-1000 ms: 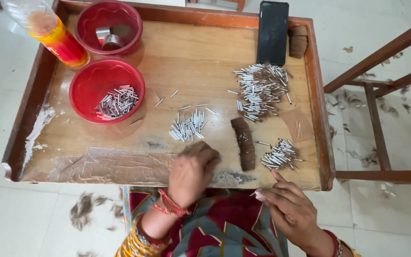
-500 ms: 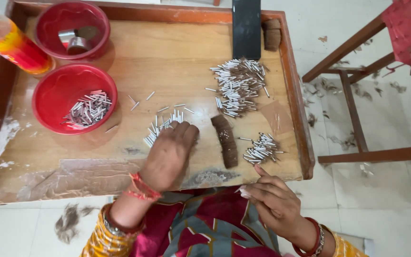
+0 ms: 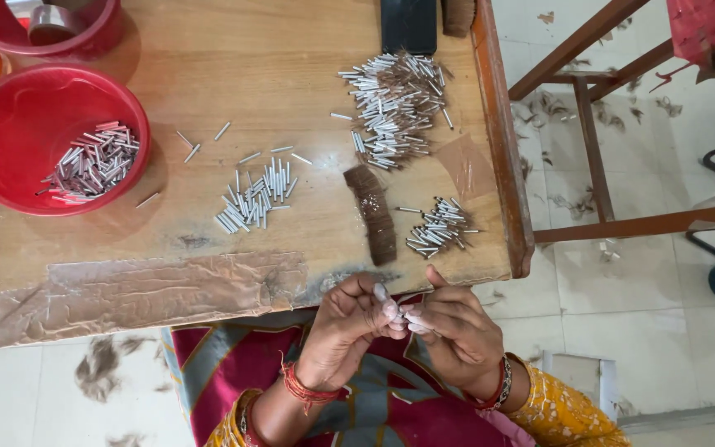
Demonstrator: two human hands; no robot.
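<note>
Both hands meet just off the bench (image 3: 208,74) edge: left hand (image 3: 345,327) and right hand (image 3: 453,331) fingers pinch a small silver tube (image 3: 397,313) (mostly hidden, its axis unclear).

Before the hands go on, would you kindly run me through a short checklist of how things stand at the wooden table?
1. Left hand and right hand meet at the fingertips over the lap: ok.
2. A small metal tube pinched between them: cannot tell, fingers hide it.
3. Loose tubes lie within reach on the wooden table: ok.
4. Red bowl upright, tubes inside: ok.
5. Brown hair strip lies flat near the front edge: ok.
6. Small tube pile sits close to the right rim: cannot tell if safe.
</note>
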